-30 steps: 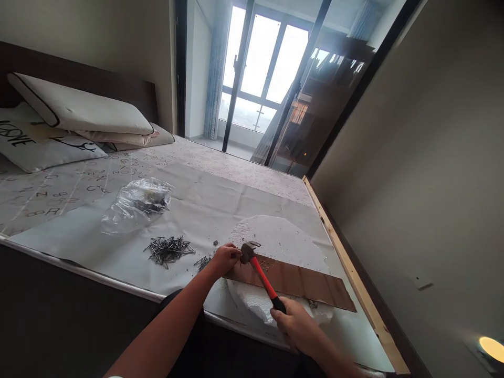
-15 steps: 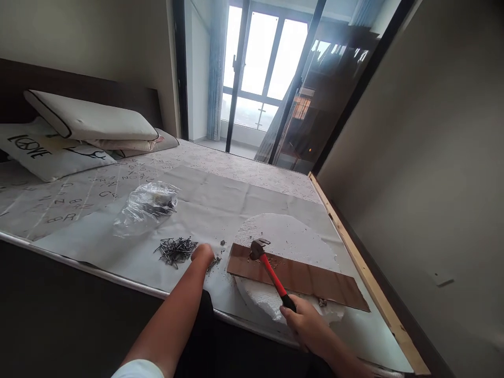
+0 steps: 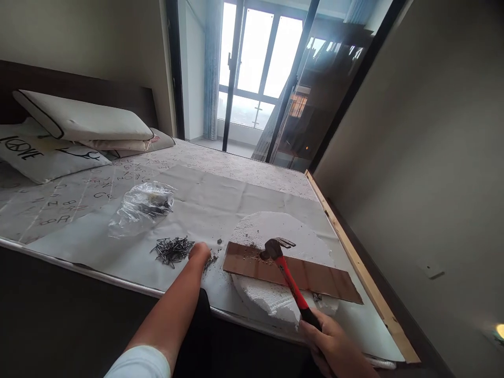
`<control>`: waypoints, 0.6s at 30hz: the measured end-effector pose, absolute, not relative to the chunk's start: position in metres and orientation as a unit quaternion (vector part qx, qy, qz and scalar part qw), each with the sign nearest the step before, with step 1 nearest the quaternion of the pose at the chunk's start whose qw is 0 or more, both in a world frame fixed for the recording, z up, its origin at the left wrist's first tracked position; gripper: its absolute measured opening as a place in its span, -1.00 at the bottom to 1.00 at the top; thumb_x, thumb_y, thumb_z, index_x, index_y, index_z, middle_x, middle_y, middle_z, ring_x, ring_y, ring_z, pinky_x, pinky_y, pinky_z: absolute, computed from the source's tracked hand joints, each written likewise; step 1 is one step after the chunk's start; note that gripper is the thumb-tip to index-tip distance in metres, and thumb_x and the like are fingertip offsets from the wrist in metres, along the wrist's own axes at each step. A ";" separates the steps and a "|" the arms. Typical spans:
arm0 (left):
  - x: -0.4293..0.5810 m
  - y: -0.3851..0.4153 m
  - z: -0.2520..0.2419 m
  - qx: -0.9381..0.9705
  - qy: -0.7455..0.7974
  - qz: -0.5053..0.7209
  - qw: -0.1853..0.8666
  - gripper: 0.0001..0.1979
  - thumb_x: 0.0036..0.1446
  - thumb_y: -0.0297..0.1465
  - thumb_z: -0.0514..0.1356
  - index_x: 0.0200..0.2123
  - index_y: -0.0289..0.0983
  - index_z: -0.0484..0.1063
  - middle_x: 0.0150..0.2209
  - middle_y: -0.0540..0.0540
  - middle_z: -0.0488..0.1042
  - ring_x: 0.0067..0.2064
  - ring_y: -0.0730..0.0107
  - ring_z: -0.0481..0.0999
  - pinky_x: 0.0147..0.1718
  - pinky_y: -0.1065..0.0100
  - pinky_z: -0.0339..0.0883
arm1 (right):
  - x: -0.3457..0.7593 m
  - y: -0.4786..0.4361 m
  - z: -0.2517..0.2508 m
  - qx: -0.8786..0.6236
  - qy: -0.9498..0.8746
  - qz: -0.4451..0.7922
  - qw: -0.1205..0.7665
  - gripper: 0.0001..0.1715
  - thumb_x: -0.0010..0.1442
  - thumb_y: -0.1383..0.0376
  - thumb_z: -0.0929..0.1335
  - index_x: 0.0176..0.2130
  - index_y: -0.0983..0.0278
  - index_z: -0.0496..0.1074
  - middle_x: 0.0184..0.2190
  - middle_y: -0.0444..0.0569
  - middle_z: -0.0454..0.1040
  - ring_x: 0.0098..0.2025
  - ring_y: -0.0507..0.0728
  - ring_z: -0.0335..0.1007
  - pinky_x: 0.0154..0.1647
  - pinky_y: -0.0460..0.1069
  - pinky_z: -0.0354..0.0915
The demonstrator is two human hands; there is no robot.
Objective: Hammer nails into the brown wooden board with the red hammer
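Observation:
My right hand (image 3: 328, 338) is wrapped round the black grip of a claw hammer (image 3: 290, 283) with a red handle. The hammer head is over the left part of a brown board (image 3: 326, 278), which lies across a round slab of white foam (image 3: 283, 223). Whether the head touches the board, I cannot tell. Beside a heap of dark nails (image 3: 173, 251), my left hand (image 3: 200, 253) rests curled and closed. Its fingertips are hidden, and so is anything in them. Grey crumbs (image 3: 210, 260) lie between that hand and the board, with more on the board around the hammer head.
A clear plastic bag (image 3: 144, 207) with dark contents lies beyond the nails. Under everything is a pale sheet (image 3: 205, 197) spread on a mattress (image 3: 55, 205). Pillows (image 3: 86, 118) are stacked at the far left. A wooden strip (image 3: 354, 262) runs along the right edge, near the wall.
The hammer head has moved right along the board and looks larger. My right hand has shifted right and down. My left hand stays by the nails; the whole view has shifted slightly.

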State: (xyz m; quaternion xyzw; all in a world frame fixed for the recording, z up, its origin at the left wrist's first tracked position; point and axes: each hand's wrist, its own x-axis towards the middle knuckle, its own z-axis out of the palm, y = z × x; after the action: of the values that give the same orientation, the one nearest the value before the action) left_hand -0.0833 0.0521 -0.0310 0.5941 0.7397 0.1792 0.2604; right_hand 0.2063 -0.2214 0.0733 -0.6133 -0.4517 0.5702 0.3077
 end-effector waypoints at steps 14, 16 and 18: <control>0.003 -0.001 -0.007 0.756 0.464 0.362 0.287 -0.91 -0.06 -0.49 0.22 -0.46 -0.26 0.55 -0.46 -0.03 0.57 -0.38 0.41 0.51 -0.34 0.46 0.30 | 0.207 -0.222 0.063 -0.618 -0.430 0.582 0.308 -0.52 0.05 -0.12 0.26 -0.37 0.24 0.17 -0.71 -0.36 0.05 -0.83 -0.14 -0.11 -0.87 -0.19 -0.15; 0.003 0.001 -0.009 0.760 0.468 0.351 0.283 -0.91 -0.07 -0.51 0.23 -0.46 -0.26 0.55 -0.44 -0.03 0.57 -0.36 0.41 0.51 -0.32 0.45 0.29 | 0.208 -0.221 0.059 -0.618 -0.434 0.579 0.308 -0.50 0.04 -0.13 0.26 -0.36 0.25 0.18 -0.71 -0.36 0.06 -0.83 -0.14 -0.10 -0.87 -0.19 -0.14; 0.003 0.001 -0.010 0.763 0.472 0.342 0.278 -0.90 -0.08 -0.52 0.24 -0.46 -0.26 0.55 -0.42 -0.03 0.58 -0.34 0.41 0.51 -0.30 0.46 0.28 | 0.209 -0.222 0.058 -0.615 -0.438 0.580 0.308 -0.50 0.04 -0.13 0.26 -0.37 0.25 0.17 -0.70 -0.35 0.08 -0.83 -0.14 -0.09 -0.87 -0.19 -0.12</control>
State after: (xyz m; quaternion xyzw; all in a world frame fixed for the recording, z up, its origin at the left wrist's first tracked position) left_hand 0.0032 0.0008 -0.0098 0.7633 0.4722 0.3425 0.2779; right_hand 0.2093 -0.2218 0.0584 -0.6146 -0.4377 0.5796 0.3077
